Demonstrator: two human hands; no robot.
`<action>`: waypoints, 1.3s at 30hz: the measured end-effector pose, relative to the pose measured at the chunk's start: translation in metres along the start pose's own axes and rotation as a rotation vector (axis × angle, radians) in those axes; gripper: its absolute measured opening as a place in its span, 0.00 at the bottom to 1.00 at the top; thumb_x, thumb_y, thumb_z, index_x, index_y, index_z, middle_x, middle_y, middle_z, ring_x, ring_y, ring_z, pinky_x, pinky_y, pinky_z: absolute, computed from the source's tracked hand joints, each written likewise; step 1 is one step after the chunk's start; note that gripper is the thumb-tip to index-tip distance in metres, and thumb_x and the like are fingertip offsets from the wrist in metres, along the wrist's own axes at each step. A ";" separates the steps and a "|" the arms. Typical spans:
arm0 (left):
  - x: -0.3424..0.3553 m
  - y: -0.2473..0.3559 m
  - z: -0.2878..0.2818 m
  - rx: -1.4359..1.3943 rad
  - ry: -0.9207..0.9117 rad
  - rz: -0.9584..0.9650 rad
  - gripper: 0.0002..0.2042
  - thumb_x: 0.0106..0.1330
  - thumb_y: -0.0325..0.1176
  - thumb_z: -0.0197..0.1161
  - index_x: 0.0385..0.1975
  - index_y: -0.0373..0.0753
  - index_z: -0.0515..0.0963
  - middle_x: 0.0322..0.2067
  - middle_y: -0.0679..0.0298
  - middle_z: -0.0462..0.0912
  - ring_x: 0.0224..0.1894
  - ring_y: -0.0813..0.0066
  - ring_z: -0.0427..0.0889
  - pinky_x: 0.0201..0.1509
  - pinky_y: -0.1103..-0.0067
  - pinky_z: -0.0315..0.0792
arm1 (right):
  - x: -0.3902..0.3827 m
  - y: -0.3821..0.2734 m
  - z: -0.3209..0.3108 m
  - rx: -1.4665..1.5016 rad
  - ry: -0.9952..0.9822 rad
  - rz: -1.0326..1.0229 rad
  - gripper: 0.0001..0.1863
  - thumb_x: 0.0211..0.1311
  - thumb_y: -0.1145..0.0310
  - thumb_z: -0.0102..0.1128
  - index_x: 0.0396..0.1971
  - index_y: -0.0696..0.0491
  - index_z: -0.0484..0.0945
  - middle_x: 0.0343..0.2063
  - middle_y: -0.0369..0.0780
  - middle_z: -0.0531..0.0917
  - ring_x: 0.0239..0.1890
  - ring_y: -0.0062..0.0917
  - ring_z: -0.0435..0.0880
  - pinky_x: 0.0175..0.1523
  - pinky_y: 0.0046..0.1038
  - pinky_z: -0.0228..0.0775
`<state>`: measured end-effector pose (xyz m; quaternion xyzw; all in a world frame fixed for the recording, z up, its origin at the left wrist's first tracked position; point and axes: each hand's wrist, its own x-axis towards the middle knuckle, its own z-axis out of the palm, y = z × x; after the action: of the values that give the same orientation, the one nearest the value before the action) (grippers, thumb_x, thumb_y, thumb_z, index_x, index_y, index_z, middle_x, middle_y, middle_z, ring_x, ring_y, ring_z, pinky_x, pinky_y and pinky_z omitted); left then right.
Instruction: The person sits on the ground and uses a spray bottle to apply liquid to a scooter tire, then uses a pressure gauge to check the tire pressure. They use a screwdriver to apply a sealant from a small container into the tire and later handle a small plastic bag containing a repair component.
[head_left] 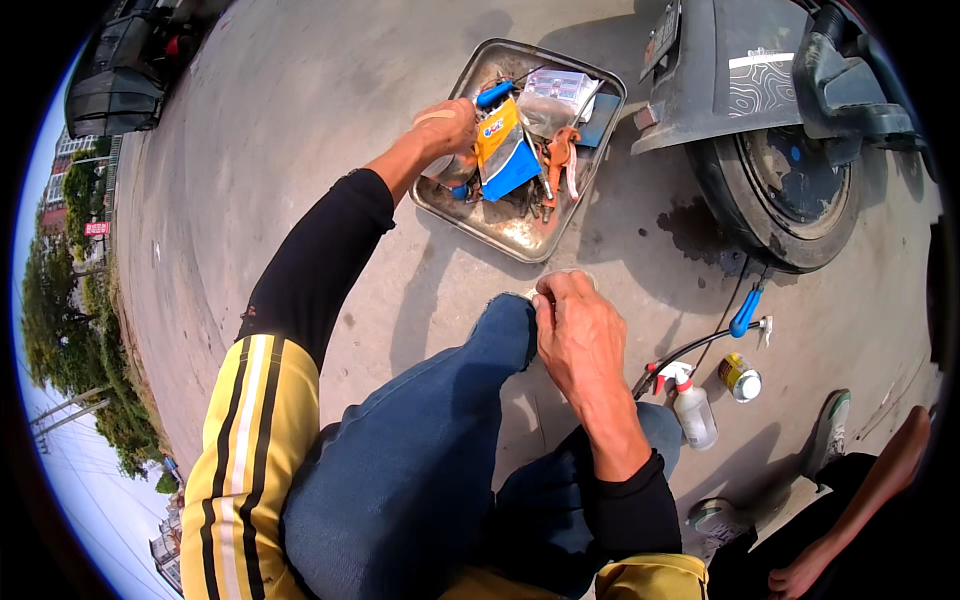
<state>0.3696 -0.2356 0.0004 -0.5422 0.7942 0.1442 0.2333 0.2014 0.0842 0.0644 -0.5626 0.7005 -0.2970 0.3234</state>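
Note:
My left hand (450, 128) reaches over the left side of a metal tray (530, 240). Its fingers curl down beside a round container (450, 170) and a yellow and blue packet (508, 150); what they grip is hidden. Also in the tray lie an orange-handled tool (560, 155), a blue-handled tool (494, 95) and a clear plastic box (558, 88). Above my knee, my right hand (582, 330) is closed, fingers bent together. A thin pale curved edge shows behind its fingertips, too little to name.
At the right stands a vehicle wheel (780, 200) under a dark mudguard (715, 80). A blue-handled tool (745, 312) sticks out at the tyre's base. A black hose (690, 345), a spray bottle (695, 412) and a can (740, 377) are nearby. Another person's arm (870, 500) and shoes are at lower right.

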 end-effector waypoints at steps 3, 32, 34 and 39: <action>0.019 0.010 0.016 0.001 -0.074 -0.146 0.18 0.65 0.35 0.66 0.52 0.34 0.86 0.54 0.47 0.89 0.58 0.49 0.88 0.59 0.61 0.81 | -0.004 0.007 -0.009 0.013 -0.039 0.035 0.06 0.70 0.67 0.65 0.40 0.53 0.83 0.38 0.44 0.85 0.41 0.46 0.87 0.47 0.44 0.78; -0.097 0.075 -0.014 -0.990 0.746 0.252 0.09 0.68 0.32 0.65 0.35 0.35 0.73 0.24 0.64 0.79 0.26 0.72 0.80 0.34 0.72 0.75 | 0.013 0.008 -0.008 0.253 0.169 0.096 0.28 0.70 0.62 0.70 0.65 0.58 0.75 0.58 0.50 0.80 0.58 0.40 0.84 0.60 0.41 0.77; -0.139 0.105 -0.016 -1.227 0.458 0.246 0.04 0.70 0.24 0.61 0.37 0.36 0.71 0.27 0.72 0.78 0.29 0.88 0.75 0.32 0.83 0.72 | 0.019 0.005 -0.001 0.220 0.293 -0.016 0.32 0.70 0.59 0.70 0.69 0.58 0.73 0.63 0.52 0.77 0.63 0.42 0.81 0.64 0.42 0.74; -0.181 0.141 -0.005 -1.339 0.234 0.358 0.06 0.76 0.27 0.64 0.46 0.34 0.74 0.36 0.66 0.83 0.32 0.88 0.78 0.33 0.85 0.74 | 0.022 0.010 0.003 1.086 0.017 0.205 0.23 0.82 0.56 0.60 0.61 0.61 0.78 0.25 0.30 0.79 0.28 0.14 0.75 0.35 0.19 0.69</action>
<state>0.2923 -0.0414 0.0964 -0.4421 0.6318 0.5791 -0.2647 0.1941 0.0641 0.0517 -0.2415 0.5002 -0.5873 0.5887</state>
